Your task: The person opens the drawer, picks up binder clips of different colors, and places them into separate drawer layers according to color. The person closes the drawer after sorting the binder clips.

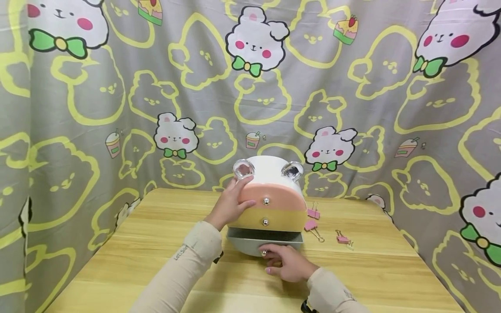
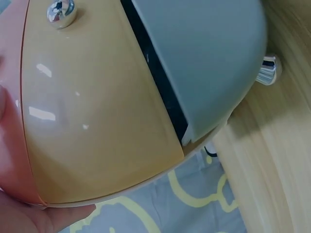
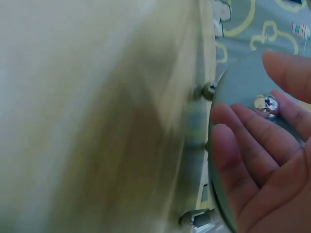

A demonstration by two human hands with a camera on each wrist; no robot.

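A rounded desktop drawer box [image 1: 270, 171] stands on the table, white on top with silver ears and pink, yellow and grey-green drawer fronts. Its lowest grey-green drawer [image 1: 244, 245] is partly pulled out, and a dark gap shows above it. My left hand [image 1: 231, 202] rests on the box's upper left side, thumb across the pink front. At the bottom drawer, my right hand [image 1: 289, 263] has its index finger at the silver knob [image 3: 266, 104]. The right wrist view shows its thumb apart from the knob and the other fingers loosely bent against the drawer front.
Pink binder clips [image 1: 311, 225] lie on the wooden table [image 1: 156, 234] to the right of the box, one of them [image 1: 342, 239] farther out. A patterned curtain [image 1: 211, 100] hangs behind and at both sides.
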